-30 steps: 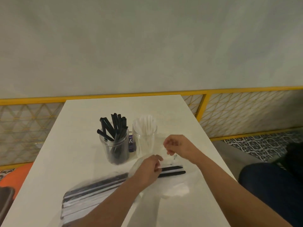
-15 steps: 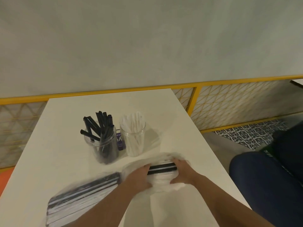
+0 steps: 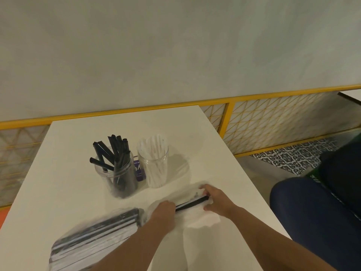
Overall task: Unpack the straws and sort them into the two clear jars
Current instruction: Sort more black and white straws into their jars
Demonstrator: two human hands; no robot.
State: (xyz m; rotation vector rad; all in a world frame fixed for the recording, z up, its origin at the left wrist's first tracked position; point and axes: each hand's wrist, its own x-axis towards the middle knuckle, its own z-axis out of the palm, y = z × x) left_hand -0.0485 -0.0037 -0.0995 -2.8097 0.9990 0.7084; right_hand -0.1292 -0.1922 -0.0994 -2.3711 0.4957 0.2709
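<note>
Smooth, matt white tabletop (image 3: 68, 192). Clear glossy plastic: black-straw jar (image 3: 125, 184) and, at its 3 o'clock, white-straw jar (image 3: 156, 173). Black straws (image 3: 117, 145) look matt. At 6 o'clock, thin crinkled translucent plastic wrapper (image 3: 197, 218). At 12 o'clock, yellow-painted metal railing (image 3: 227, 118) and matt grey wall (image 3: 175, 45)

1. My left hand (image 3: 164, 211) and right hand (image 3: 217, 202) are bare.
2. Both forearms (image 3: 259, 239) are uncovered right back to the near edge.
3. At the near right, a knee (image 3: 312, 222) shows in plain dark blue cloth.
</note>
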